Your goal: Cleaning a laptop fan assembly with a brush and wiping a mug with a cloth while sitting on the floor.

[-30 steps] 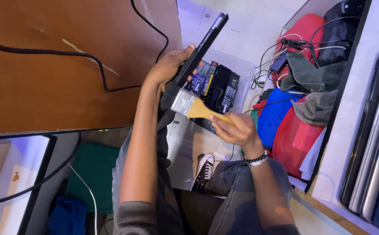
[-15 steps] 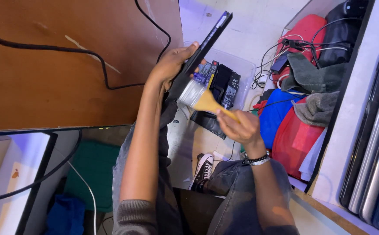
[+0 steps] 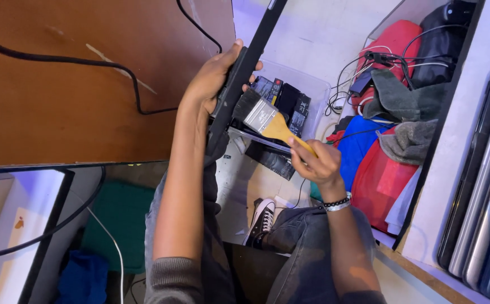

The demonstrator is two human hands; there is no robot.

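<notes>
Brown counter [image 3: 59, 107] is filling the upper left, a black cable [image 3: 87, 63] trailing across it toward its right edge, while pale floor is showing below. Seated at that edge, a person is gripping a thin black laptop [image 3: 245, 70] edge-on in the left hand [image 3: 214, 79], fingers clenched around its side, the slab tilting up and running out of view at the top. The right hand [image 3: 315, 163] is grasping the yellow handle of a paintbrush [image 3: 264, 117], its dark bristles touching the laptop's face just beside the left thumb. Directly behind, a clear plastic bin [image 3: 312, 84] is holding dark flat packs. Red and blue bags [image 3: 380, 169] are crowding the right, leaving only a narrow strip of floor open near a black-and-white sneaker [image 3: 261, 217].
</notes>
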